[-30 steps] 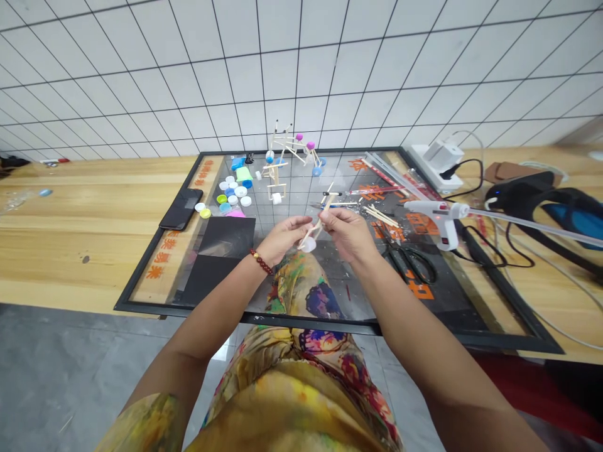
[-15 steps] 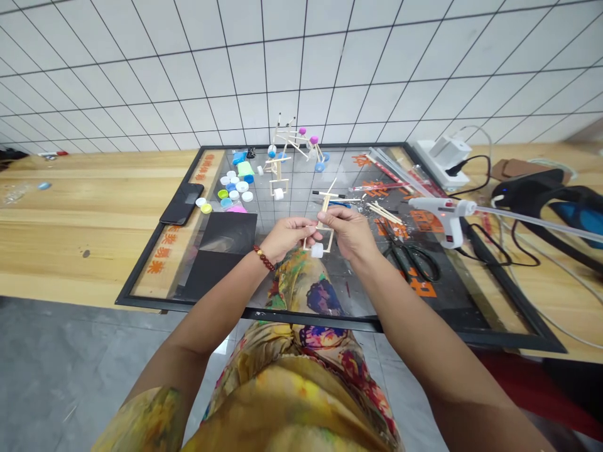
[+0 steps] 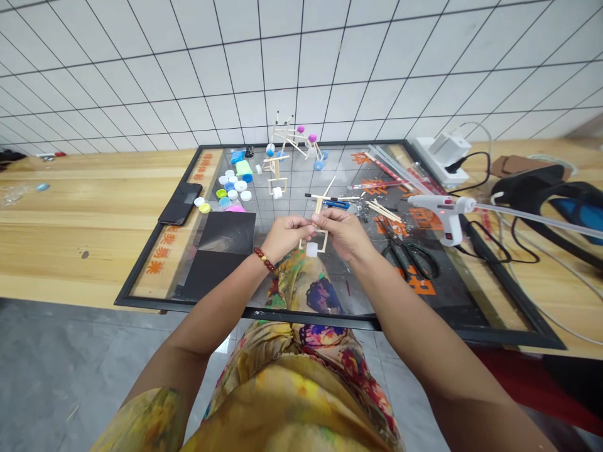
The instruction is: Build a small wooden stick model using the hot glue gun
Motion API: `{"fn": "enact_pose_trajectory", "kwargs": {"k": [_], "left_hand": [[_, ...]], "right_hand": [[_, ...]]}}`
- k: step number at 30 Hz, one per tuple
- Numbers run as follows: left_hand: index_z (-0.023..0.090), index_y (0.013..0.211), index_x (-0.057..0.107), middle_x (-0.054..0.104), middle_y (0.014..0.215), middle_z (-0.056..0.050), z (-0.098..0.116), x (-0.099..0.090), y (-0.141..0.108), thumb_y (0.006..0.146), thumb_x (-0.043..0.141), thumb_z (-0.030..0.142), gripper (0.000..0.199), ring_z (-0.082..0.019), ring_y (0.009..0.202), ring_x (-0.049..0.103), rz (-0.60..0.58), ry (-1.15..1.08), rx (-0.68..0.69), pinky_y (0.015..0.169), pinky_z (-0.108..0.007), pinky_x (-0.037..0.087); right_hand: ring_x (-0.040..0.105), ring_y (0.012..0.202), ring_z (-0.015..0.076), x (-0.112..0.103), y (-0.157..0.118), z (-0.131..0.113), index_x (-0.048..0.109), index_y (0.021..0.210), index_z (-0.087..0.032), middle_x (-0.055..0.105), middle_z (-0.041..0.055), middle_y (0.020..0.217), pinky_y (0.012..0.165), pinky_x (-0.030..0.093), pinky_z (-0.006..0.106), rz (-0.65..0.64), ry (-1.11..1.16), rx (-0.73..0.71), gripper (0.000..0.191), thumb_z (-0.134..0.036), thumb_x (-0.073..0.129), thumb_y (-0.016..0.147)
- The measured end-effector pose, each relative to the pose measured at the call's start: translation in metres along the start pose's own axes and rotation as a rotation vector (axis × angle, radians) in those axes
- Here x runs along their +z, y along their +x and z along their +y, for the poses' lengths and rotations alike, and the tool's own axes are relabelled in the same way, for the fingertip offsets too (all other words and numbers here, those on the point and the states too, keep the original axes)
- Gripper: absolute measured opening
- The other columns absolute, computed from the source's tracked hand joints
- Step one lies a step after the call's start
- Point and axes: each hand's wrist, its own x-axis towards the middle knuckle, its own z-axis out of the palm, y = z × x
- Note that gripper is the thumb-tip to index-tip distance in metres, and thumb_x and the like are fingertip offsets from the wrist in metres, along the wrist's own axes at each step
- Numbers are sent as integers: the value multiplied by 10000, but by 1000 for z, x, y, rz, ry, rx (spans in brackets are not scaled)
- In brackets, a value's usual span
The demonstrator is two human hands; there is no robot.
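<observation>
Both hands hold a small frame of thin wooden sticks (image 3: pixel 322 242) over the glass panel. My left hand (image 3: pixel 286 237), with a beaded bracelet at the wrist, pinches it from the left. My right hand (image 3: pixel 343 233) grips it from the right, thumb and fingers closed near the crossing sticks. A white cylinder (image 3: pixel 311 250) hangs at the frame's lower side. From its top rise a slanted stick and a cross stick with a black end (image 3: pixel 309 196). Farther back stands a similar stick figure (image 3: pixel 277 182) with a white cylinder. My fingers hide the frame's middle.
Black-rimmed glass panel (image 3: pixel 301 321) lies on the wooden table (image 3: pixel 85 232). To the left are a phone (image 3: pixel 180 204), several bottle caps (image 3: pixel 240 186) and black sheets (image 3: pixel 226 232). On the right lie scissors (image 3: pixel 417 258), loose sticks (image 3: pixel 384 210), a glue gun (image 3: pixel 443 215) and cables.
The held stick frame has shifted slightly left and turned a little, with its cross stick now farther left. My two hands have moved closer together. Both keep their grip.
</observation>
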Motion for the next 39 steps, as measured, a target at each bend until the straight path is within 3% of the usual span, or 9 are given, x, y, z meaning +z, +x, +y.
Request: {"fn": "enact_pose_trajectory", "kwargs": {"k": [7, 18, 26, 28, 31, 34, 36, 37, 39], "left_hand": [[99, 749, 695, 700, 689, -78, 11, 0, -3, 756, 732, 222, 128, -128, 615, 633, -40, -240, -238, 637, -262, 505], [144, 748, 598, 691, 754, -45, 16, -18, 8, 831, 569, 201, 105, -108, 653, 625, 273, -648, -295, 704, -268, 509], [182, 654, 459, 669, 774, -32, 32, -24, 7, 817, 564, 303, 229, -109, 671, 614, 205, -627, -132, 744, -278, 507], [188, 651, 464, 687, 842, -33, 48, -27, -10, 827, 556, 335, 247, -112, 731, 627, 199, -585, 23, 796, -286, 512], [212, 623, 504, 706, 858, -20, 73, -38, -58, 784, 621, 433, 298, -131, 736, 629, 173, -470, 163, 770, -308, 525], [238, 462, 495, 616, 537, -24, 82, -66, -121, 640, 687, 643, 483, -136, 455, 518, 0, -267, 59, 527, -323, 478], [250, 357, 511, 561, 422, -64, 72, -89, -162, 551, 678, 742, 555, -158, 359, 480, -407, -82, -192, 442, -352, 438], [260, 381, 581, 594, 449, -86, 62, -100, -181, 592, 660, 729, 521, -186, 392, 534, -570, 4, -301, 481, -376, 467], [286, 541, 719, 709, 639, -107, 36, -119, -219, 665, 683, 627, 365, -237, 602, 668, -708, 175, -466, 663, -411, 530]], "right_hand": [[535, 593, 116, -1, 0, -1, 686, 619, -200, 630, -20, 621, 586, 418, 283, 26, 13, 27, 393, -452, 921, 429], [364, 517, 94, -7, 5, -3, 703, 664, -224, 477, -40, 533, 537, 313, 275, 0, -21, -5, 359, -526, 839, 525], [494, 604, 138, -13, 8, -5, 711, 715, -220, 590, -1, 633, 621, 399, 304, -79, 9, 70, 335, -484, 821, 541], [464, 579, 123, -15, 11, -2, 719, 720, -214, 554, -15, 595, 601, 373, 289, -30, -14, 62, 343, -483, 821, 533], [406, 540, 105, -18, 16, 1, 725, 732, -212, 497, -36, 548, 562, 326, 272, 50, -22, 39, 358, -494, 813, 531], [385, 527, 103, -21, 21, 2, 717, 752, -216, 495, -39, 545, 541, 312, 268, 76, -2, 13, 360, -501, 801, 549], [385, 524, 103, -23, 23, 3, 708, 761, -216, 504, -39, 553, 538, 316, 267, 88, 12, 0, 367, -505, 798, 554], [386, 524, 104, -23, 24, 4, 703, 761, -215, 508, -38, 557, 538, 319, 267, 93, 18, -4, 371, -507, 799, 553], [391, 527, 104, -24, 25, 5, 697, 764, -215, 518, -37, 568, 542, 327, 268, 92, 31, -11, 377, -509, 801, 552]]}}
